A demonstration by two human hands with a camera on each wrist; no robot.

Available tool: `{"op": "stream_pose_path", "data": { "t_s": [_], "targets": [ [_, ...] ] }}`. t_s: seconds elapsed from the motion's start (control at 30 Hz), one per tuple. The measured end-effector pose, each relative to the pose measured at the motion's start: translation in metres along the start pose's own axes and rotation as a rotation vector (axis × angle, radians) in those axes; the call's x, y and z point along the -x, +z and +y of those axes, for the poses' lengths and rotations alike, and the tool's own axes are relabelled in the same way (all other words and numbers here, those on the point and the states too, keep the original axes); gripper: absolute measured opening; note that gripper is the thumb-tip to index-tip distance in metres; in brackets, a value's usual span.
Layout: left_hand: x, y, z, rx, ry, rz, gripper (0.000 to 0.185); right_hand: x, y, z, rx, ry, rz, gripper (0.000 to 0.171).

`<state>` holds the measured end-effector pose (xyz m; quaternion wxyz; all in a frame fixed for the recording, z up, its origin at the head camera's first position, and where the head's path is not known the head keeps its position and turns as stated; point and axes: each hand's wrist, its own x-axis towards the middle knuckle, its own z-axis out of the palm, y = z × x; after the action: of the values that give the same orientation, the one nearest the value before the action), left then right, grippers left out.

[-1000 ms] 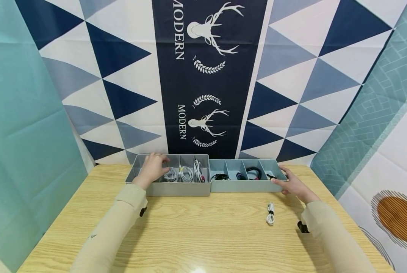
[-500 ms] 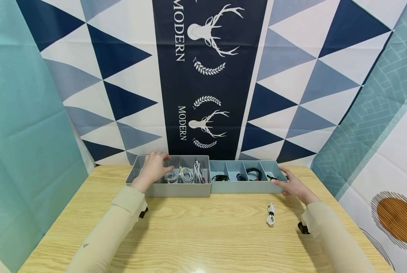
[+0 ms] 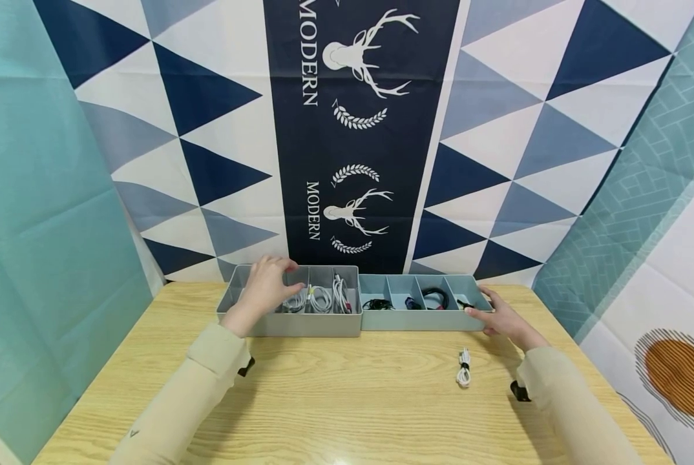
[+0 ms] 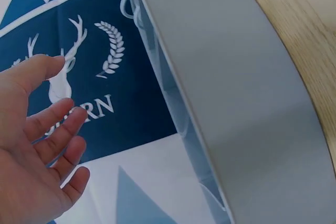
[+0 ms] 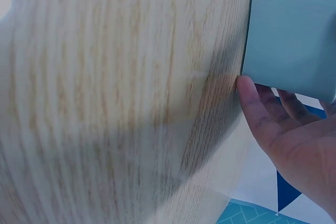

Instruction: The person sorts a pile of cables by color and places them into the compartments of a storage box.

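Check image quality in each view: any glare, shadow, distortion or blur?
Head view: sharp, evenly lit, wide-angle bowing at the edges, a small glare spot on the table at the bottom edge. Left wrist view: the grey tray curves from lens distortion; the left hand is clear. Right wrist view: soft wood grain, a shadow band beside the blue tray, glare top left.
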<state>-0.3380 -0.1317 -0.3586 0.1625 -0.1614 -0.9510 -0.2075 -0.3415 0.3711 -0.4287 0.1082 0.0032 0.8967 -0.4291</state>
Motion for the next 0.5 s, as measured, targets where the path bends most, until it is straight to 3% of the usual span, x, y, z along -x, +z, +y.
{"op": "stream_pose_path", "data": {
  "t_s": [0.5],
  "targets": [
    [0.017, -0.010, 0.028, 0.026, 0.030, 0.028, 0.046, 0.003, 0.001, -0.002, -0.003, 0.001, 0.012, 0.095]
  ]
}}
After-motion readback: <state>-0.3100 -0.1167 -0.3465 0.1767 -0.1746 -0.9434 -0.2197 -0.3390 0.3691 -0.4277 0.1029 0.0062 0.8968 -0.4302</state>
